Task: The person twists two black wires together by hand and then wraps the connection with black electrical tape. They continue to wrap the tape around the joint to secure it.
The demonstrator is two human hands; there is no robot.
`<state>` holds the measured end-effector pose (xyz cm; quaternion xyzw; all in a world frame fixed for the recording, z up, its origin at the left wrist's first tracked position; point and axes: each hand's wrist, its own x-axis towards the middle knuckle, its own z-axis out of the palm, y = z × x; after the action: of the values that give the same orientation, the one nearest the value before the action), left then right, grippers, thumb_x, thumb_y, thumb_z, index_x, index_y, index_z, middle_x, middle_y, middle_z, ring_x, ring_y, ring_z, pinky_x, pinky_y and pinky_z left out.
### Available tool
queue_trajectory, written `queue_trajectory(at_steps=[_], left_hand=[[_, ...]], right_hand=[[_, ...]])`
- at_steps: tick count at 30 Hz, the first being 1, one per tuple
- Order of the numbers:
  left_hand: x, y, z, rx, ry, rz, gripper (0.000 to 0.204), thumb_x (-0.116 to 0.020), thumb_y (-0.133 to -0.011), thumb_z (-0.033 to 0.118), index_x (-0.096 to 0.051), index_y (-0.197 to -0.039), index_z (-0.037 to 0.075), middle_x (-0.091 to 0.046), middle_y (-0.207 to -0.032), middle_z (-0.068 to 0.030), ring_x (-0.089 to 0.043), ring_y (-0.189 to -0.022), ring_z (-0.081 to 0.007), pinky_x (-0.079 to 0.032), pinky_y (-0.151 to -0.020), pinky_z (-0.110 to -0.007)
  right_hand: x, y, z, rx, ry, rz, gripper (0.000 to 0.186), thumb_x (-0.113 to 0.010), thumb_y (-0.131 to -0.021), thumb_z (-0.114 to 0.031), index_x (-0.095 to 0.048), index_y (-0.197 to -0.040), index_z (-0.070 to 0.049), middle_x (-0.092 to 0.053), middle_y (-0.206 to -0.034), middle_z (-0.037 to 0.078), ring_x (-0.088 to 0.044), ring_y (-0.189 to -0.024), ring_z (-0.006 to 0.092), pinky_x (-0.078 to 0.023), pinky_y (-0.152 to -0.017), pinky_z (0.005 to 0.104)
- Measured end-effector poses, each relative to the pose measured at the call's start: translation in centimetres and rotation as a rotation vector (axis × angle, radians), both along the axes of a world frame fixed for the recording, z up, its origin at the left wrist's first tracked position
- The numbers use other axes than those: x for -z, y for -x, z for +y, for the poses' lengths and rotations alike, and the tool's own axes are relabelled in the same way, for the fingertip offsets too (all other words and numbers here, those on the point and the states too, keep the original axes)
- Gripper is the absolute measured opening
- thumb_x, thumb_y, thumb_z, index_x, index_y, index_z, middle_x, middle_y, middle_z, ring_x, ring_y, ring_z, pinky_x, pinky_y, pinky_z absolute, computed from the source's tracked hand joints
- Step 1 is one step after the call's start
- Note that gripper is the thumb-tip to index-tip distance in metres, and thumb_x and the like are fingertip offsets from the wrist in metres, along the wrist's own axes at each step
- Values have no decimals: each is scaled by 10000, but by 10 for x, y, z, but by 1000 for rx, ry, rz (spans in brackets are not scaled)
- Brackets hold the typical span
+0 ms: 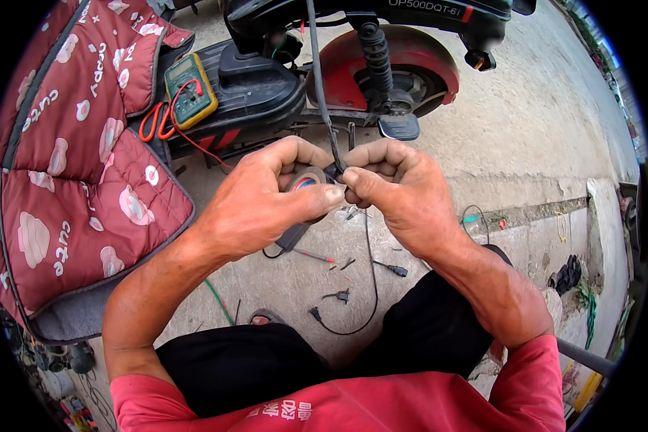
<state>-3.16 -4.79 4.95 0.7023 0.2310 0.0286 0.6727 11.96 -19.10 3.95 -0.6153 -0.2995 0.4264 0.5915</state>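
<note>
My left hand is closed around a roll of electrical tape, its thumb lying across the roll's lower side. Facing it, my right hand pinches the lower end of a dark cable between thumb and fingers. The cable hangs from the top of the view, and black wrapping shows where it meets my fingertips. Both hands nearly touch there, in front of a black and red electric scooter. My fingers partly hide the wrapped spot.
A green and yellow multimeter with red leads rests on the scooter's footboard. A maroon quilted cover drapes at left. On the concrete below lie a thin black cord, plugs and a red-tipped probe. The rear wheel stands beyond my hands.
</note>
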Motion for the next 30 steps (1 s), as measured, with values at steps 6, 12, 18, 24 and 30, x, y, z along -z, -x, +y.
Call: queue_trajectory(at_steps=[6,12,18,24,30], left_hand=[[4,8,-1,70,77,-185,655,-813,-797,221,-469,-1284,-49,-641,-1091,-129,-651,-995,-164,-554,-808,-290],[-16,5,-1,46,138,-118,599,-791,-818,224,-474,-1247,-48,-678,-1010,-153,-698,-795,-176,-570,-655,-255],[-18,-2,-21,-46,-128,-231,427,-719,-909,269,-547,-1155,-34,-678,-940,-125,-670,-700,-133,-537,-583,-230],[-14,-3,-11,118,-409,-313,364,-696,-942,264,-592,-1111,-41,-640,-960,-93,-630,-767,-94,-528,-663,-233],[-20,-6,-10,36,-659,-248,291,-704,-926,247,-639,-1040,-13,-614,-928,-53,-618,-859,-112,-507,-772,-270]], right_hand=[[-3,-1,2,25,21,-5,190,-667,-910,-42,-640,-1055,77,-695,-893,97,-646,-759,102,-539,-674,235],[0,-3,-2,9,25,30,208,-697,-911,-81,-642,-1054,60,-694,-866,81,-631,-735,87,-520,-651,225],[4,6,0,26,-5,75,172,-712,-892,-76,-647,-999,41,-685,-829,63,-620,-714,77,-508,-636,216],[5,6,-1,36,-14,135,141,-715,-874,-49,-651,-974,27,-672,-817,45,-611,-718,82,-501,-646,234],[6,9,0,9,14,189,112,-693,-884,-34,-662,-976,20,-666,-808,40,-607,-705,87,-502,-646,241]])
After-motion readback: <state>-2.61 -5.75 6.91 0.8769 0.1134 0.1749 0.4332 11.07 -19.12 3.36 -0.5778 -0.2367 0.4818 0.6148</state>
